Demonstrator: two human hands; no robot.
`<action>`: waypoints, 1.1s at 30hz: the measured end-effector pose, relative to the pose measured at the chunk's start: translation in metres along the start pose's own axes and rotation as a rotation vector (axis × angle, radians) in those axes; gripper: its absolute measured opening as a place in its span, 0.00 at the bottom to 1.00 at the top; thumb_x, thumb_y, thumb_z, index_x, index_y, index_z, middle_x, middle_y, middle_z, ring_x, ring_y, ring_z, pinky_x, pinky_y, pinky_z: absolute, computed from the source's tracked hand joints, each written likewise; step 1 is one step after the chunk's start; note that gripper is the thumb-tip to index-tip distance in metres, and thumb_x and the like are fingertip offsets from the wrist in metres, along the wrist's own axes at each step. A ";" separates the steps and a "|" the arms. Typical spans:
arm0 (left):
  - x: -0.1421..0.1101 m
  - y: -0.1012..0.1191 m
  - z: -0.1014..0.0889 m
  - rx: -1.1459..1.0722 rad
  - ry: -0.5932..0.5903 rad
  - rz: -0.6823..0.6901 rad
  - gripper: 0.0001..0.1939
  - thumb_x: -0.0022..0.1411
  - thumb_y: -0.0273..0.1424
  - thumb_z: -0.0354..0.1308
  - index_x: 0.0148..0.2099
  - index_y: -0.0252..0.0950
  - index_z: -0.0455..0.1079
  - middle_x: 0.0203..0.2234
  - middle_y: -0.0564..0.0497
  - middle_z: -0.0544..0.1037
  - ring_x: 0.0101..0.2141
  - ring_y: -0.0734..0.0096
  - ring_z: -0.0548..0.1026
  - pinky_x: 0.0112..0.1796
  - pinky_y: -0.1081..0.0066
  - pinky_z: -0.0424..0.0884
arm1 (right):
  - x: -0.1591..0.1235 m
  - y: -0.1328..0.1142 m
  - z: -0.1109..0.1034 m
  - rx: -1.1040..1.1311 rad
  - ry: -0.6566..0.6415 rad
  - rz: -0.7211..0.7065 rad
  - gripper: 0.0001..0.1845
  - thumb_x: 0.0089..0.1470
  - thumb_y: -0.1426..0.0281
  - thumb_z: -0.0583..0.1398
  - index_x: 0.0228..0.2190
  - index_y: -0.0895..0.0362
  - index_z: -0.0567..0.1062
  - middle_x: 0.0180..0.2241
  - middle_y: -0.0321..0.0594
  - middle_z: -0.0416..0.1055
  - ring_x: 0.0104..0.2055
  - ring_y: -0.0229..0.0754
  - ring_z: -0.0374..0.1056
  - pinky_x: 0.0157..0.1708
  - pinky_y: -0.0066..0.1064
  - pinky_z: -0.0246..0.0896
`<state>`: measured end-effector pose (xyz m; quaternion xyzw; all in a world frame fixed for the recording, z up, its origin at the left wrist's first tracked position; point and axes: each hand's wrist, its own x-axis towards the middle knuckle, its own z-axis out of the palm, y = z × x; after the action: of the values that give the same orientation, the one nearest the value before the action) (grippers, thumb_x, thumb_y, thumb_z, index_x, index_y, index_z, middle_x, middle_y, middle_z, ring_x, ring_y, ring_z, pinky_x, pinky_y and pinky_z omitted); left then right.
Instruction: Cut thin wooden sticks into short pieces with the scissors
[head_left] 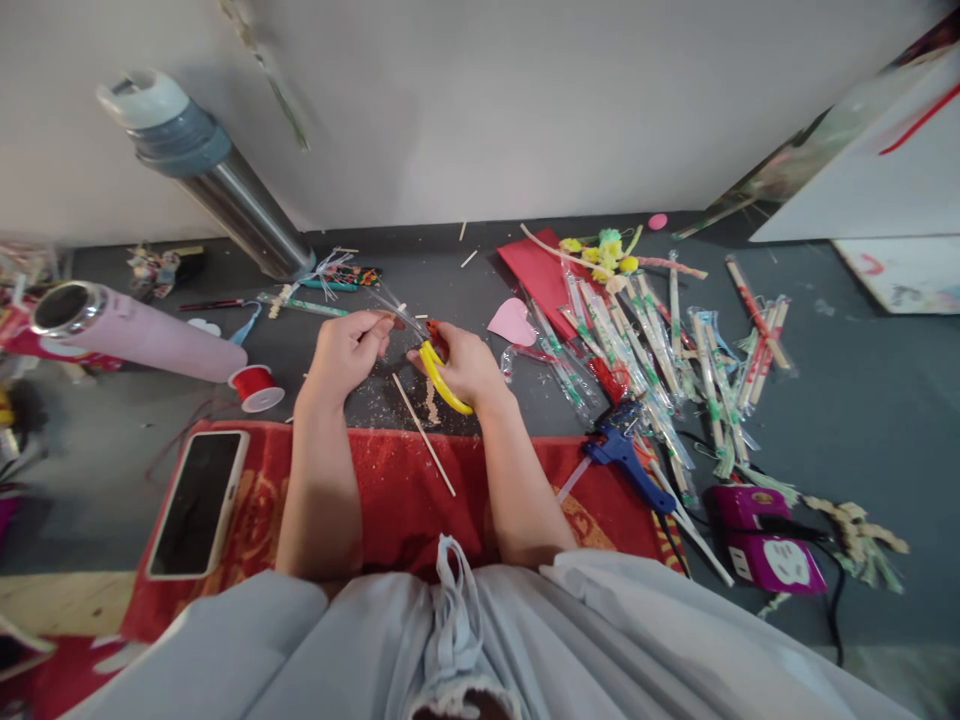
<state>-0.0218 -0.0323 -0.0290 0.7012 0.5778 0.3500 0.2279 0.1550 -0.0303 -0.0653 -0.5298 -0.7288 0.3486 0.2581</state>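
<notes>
My right hand (465, 365) is closed around yellow-handled scissors (444, 382), whose blades point up and left toward my other hand. My left hand (350, 350) is closed in a pinch close to the blade tips; what its fingers hold is too small and hidden to name. A thin pale stick (424, 435) lies below and between my hands, partly on the red towel (420, 500). Small pale crumbs are scattered on the dark table (862, 400) around my hands.
At left stand a steel flask (240, 200) and pink bottle (142, 325), with a red thread spool (255, 387) and phone (196, 505). At right lie a blue glue gun (626, 460), several wrapped sticks (630, 340), a pink paper heart (512, 322) and a purple power socket (769, 550) with a cord.
</notes>
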 end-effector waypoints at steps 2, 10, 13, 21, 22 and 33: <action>0.001 -0.004 0.002 0.018 0.010 0.008 0.15 0.62 0.33 0.52 0.25 0.36 0.71 0.16 0.55 0.71 0.20 0.77 0.67 0.26 0.75 0.63 | 0.000 -0.002 0.000 -0.017 0.009 0.010 0.25 0.55 0.52 0.59 0.45 0.59 0.73 0.38 0.44 0.75 0.38 0.45 0.70 0.40 0.35 0.63; 0.003 -0.014 0.016 0.149 0.215 0.074 0.10 0.59 0.30 0.55 0.35 0.36 0.78 0.24 0.54 0.79 0.22 0.77 0.74 0.29 0.76 0.70 | 0.002 0.005 0.009 0.004 0.088 -0.066 0.28 0.56 0.49 0.56 0.44 0.60 0.70 0.40 0.48 0.74 0.43 0.46 0.70 0.45 0.37 0.64; 0.003 -0.016 0.016 0.079 0.185 0.079 0.11 0.59 0.30 0.54 0.32 0.36 0.78 0.22 0.54 0.78 0.20 0.77 0.73 0.26 0.77 0.69 | 0.002 0.009 0.013 0.018 0.133 -0.147 0.30 0.56 0.47 0.55 0.45 0.60 0.68 0.44 0.50 0.72 0.47 0.48 0.69 0.49 0.40 0.63; 0.005 -0.018 0.012 0.032 0.119 0.091 0.12 0.59 0.31 0.53 0.27 0.36 0.74 0.20 0.53 0.76 0.19 0.77 0.71 0.26 0.75 0.69 | 0.001 0.007 0.009 0.001 0.079 -0.146 0.32 0.57 0.46 0.55 0.48 0.61 0.66 0.44 0.51 0.71 0.48 0.49 0.68 0.50 0.41 0.63; 0.005 -0.017 0.012 0.034 0.115 0.099 0.12 0.59 0.31 0.53 0.26 0.36 0.74 0.20 0.53 0.76 0.19 0.77 0.71 0.26 0.75 0.68 | 0.000 0.006 0.008 -0.003 0.076 -0.141 0.32 0.57 0.46 0.54 0.47 0.61 0.66 0.44 0.51 0.71 0.47 0.49 0.68 0.50 0.41 0.63; 0.003 -0.005 0.008 0.111 0.098 0.038 0.12 0.60 0.32 0.54 0.27 0.37 0.73 0.19 0.54 0.74 0.20 0.77 0.69 0.26 0.75 0.66 | -0.001 -0.003 0.001 -0.050 0.020 0.021 0.26 0.55 0.50 0.58 0.45 0.58 0.72 0.39 0.47 0.75 0.41 0.47 0.71 0.41 0.36 0.64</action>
<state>-0.0185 -0.0277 -0.0373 0.7055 0.5935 0.3556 0.1535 0.1526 -0.0316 -0.0641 -0.5472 -0.7291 0.3275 0.2486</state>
